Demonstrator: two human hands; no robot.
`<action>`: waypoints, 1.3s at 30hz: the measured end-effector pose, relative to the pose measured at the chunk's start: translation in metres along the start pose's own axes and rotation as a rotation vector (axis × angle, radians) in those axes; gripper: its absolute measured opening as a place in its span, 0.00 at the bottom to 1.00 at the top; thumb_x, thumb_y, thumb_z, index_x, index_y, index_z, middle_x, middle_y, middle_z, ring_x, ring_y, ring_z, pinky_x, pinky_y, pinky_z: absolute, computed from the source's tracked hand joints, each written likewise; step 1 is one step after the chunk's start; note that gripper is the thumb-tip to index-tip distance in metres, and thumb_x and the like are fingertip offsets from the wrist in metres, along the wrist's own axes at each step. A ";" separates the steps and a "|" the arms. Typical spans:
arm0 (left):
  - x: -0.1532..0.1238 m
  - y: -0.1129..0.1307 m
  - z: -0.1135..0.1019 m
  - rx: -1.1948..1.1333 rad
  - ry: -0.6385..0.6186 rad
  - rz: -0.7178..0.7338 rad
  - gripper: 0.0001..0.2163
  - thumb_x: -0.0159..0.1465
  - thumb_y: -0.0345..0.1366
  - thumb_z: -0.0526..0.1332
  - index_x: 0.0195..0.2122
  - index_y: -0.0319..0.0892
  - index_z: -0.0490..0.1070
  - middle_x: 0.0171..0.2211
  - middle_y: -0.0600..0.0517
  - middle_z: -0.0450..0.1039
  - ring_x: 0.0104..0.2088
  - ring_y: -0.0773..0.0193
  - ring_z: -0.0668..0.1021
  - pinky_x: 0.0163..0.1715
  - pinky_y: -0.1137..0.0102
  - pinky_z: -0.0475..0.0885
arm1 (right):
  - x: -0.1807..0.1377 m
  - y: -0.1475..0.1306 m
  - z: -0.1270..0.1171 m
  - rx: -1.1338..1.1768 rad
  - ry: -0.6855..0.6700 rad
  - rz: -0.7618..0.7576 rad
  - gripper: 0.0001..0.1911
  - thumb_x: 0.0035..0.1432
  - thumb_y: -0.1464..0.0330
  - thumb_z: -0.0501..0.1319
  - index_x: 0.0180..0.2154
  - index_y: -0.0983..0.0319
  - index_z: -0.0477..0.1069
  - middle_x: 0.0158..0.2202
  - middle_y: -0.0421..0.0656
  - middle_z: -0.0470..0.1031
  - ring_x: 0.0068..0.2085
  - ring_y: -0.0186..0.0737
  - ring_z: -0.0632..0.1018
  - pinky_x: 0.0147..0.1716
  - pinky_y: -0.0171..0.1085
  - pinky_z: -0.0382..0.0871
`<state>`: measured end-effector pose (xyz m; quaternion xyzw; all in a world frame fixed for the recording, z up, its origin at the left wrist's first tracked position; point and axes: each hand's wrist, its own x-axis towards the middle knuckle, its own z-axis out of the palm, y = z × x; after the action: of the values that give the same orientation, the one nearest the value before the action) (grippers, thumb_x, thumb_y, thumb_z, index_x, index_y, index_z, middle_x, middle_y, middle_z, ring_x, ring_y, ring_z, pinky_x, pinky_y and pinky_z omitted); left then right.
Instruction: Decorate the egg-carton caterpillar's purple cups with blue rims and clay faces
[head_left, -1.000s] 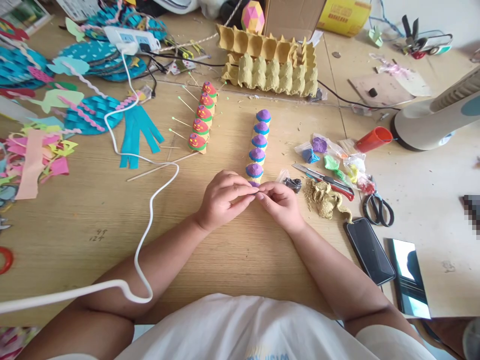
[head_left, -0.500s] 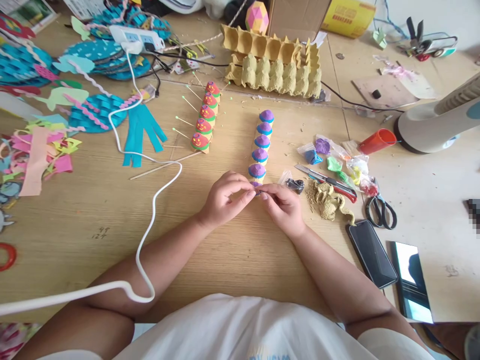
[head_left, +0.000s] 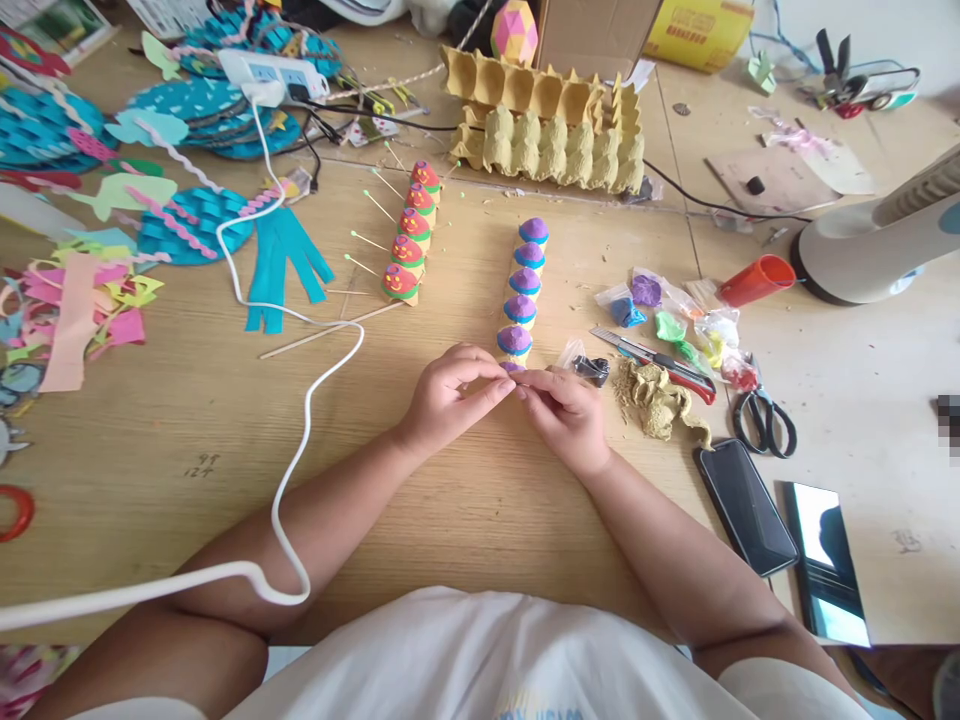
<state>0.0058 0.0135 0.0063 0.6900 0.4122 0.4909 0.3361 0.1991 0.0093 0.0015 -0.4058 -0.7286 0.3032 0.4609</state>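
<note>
A white cable [head_left: 300,420] snakes across the left of the table [head_left: 487,520], and a red cup row [head_left: 409,245] stands beyond it. My left hand [head_left: 450,395] is curled, with thumb and forefinger pinching a purple clay bit [head_left: 514,368]. The right hand [head_left: 566,415] meets it fingertip to fingertip and pinches the same bit from the other side. The bit sits at the near end of the purple cup row [head_left: 523,290]; I cannot tell whether it touches. I judge the clay light, soft and easily dented, so it is best held gently by its edges. A knife [head_left: 652,358], scissors [head_left: 763,420] and a phone [head_left: 744,505] lie to the right.
</note>
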 end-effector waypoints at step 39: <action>-0.002 0.007 -0.001 0.128 0.025 0.283 0.05 0.68 0.31 0.66 0.44 0.44 0.78 0.40 0.51 0.82 0.41 0.63 0.80 0.46 0.65 0.75 | 0.000 -0.001 0.002 0.591 -0.020 0.368 0.16 0.58 0.54 0.72 0.34 0.60 0.77 0.28 0.38 0.74 0.28 0.32 0.70 0.31 0.34 0.68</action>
<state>0.0062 0.0089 0.0115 0.7551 0.3454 0.5147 0.2138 0.1973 0.0089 0.0013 -0.3761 -0.5286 0.5832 0.4889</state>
